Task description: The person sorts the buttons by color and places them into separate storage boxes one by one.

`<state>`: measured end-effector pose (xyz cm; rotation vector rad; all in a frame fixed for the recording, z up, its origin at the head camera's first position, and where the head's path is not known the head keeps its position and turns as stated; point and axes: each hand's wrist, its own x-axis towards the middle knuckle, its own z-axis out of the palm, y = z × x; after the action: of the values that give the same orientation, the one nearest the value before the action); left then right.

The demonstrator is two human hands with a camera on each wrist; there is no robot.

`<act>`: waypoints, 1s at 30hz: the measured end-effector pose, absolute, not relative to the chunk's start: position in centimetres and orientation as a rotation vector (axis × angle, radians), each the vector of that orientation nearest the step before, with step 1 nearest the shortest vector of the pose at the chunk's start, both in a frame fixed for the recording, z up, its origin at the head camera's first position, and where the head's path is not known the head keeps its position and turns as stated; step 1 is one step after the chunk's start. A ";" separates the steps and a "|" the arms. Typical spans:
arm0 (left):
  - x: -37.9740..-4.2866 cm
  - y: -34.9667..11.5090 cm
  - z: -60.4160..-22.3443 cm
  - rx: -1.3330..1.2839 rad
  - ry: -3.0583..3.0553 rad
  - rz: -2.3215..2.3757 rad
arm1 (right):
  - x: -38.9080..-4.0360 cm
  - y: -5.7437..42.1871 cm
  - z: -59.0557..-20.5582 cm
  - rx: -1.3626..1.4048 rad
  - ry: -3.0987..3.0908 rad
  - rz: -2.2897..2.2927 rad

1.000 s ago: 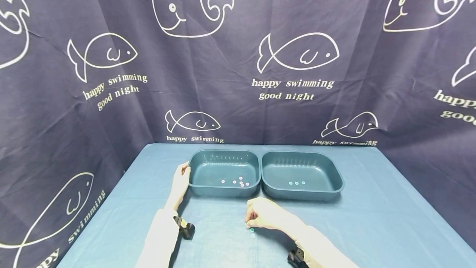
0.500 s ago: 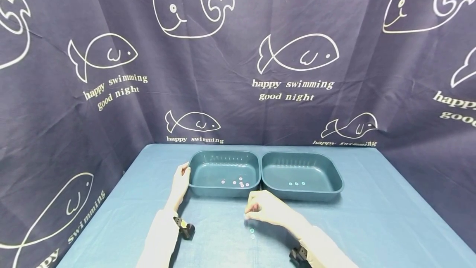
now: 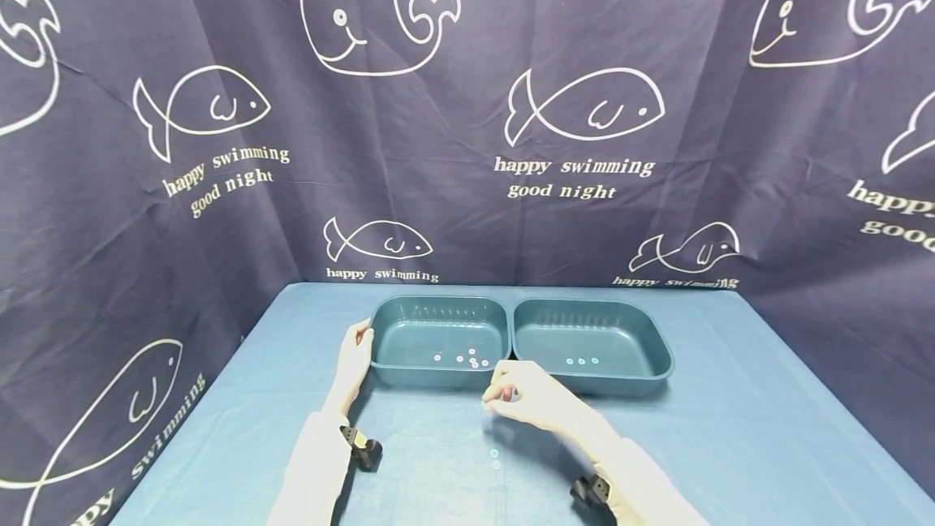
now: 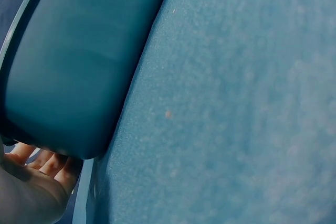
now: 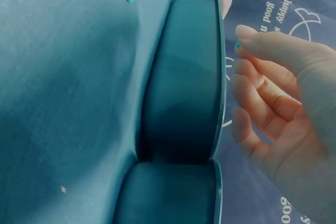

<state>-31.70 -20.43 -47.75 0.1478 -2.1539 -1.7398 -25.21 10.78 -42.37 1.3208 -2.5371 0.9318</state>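
My right hand [image 3: 533, 396] is raised in front of the two trays, pinching a tiny teal button [image 5: 239, 44] between thumb and forefinger, mostly hidden by the fingertips. Its other fingers are loosely bent. My left hand [image 3: 355, 351] holds the outer end of the left tray [image 3: 438, 368]; in the left wrist view its fingers [image 4: 52, 166] lie against the end wall. Several pink buttons [image 3: 472, 361] lie in that tray. Three teal buttons [image 3: 582, 361] sit in a row in the right tray [image 3: 595, 382]. Two more small buttons [image 3: 495, 454] are on the cloth nearer the camera.
The trays stand side by side, touching, on a blue cloth-covered table [image 3: 431, 461]. Behind and beside the table hangs a dark curtain [image 3: 467, 217] with white fish drawings. A black wrist camera [image 3: 365, 451] sits on my left wrist, another [image 3: 592, 492] on the right.
My right hand has lifted from the cloth beside the loose buttons and moved away from the camera toward the trays, with a button between its fingertips. The left hand has stayed on the left tray.
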 end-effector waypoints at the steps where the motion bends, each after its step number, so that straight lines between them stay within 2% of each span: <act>1: -31.7 -20.4 -47.8 0.148 -2.156 -1.736 | -25.3 10.9 -42.3 1.316 -2.536 0.937; 13: -31.7 -20.5 -47.8 0.156 -2.180 -1.721 | -26.4 12.1 -41.1 1.287 -2.455 0.949; 22: -31.8 -20.5 -47.8 0.152 -2.176 -1.719 | -26.9 12.9 -40.4 1.162 -2.490 1.167; 30: -31.7 -20.5 -47.7 0.158 -2.175 -1.730 | -27.7 13.7 -40.3 1.118 -2.480 1.053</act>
<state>-31.71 -20.51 -47.74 0.1584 -2.1753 -1.7296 -27.67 13.69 -40.29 1.1183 -2.4799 1.0527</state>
